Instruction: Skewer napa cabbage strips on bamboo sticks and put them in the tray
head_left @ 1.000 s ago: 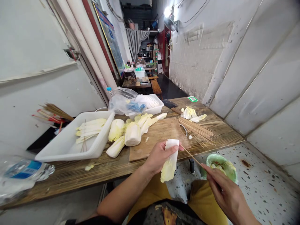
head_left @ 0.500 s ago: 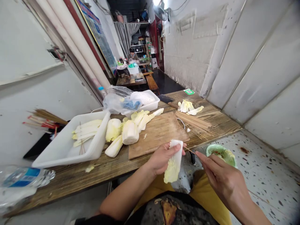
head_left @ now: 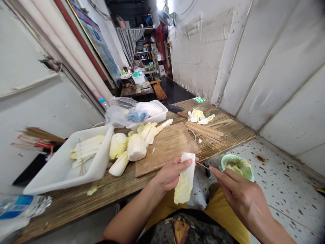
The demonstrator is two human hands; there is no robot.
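My left hand point(head_left: 170, 173) is closed on a napa cabbage leaf point(head_left: 185, 184), thumb on its front, white stem end up and pale yellow frilly end hanging down. My right hand point(head_left: 238, 189) pinches a thin bamboo skewer point(head_left: 203, 165), which points left at the leaf's edge near the left fingertips. Whether its tip is inside the leaf is hidden. Just beyond the hands lies a wooden cutting board point(head_left: 167, 145). Left of it rest cut cabbage pieces point(head_left: 136, 147). A white tub point(head_left: 101, 166) holds cabbage leaves point(head_left: 87, 149) with skewers through them.
Loose skewers point(head_left: 204, 133) lie right of the board, near a cleaver point(head_left: 174, 108) and cabbage scraps point(head_left: 196, 116). A green basin point(head_left: 230, 159) with scraps stands low at right. A plastic bottle point(head_left: 22, 205) lies at the table's left end. Plastic bags point(head_left: 124, 113) sit behind.
The view has shifted slightly, so the table things appear further left. Both hands keep their holds on the leaf and the skewer, almost in the same place.
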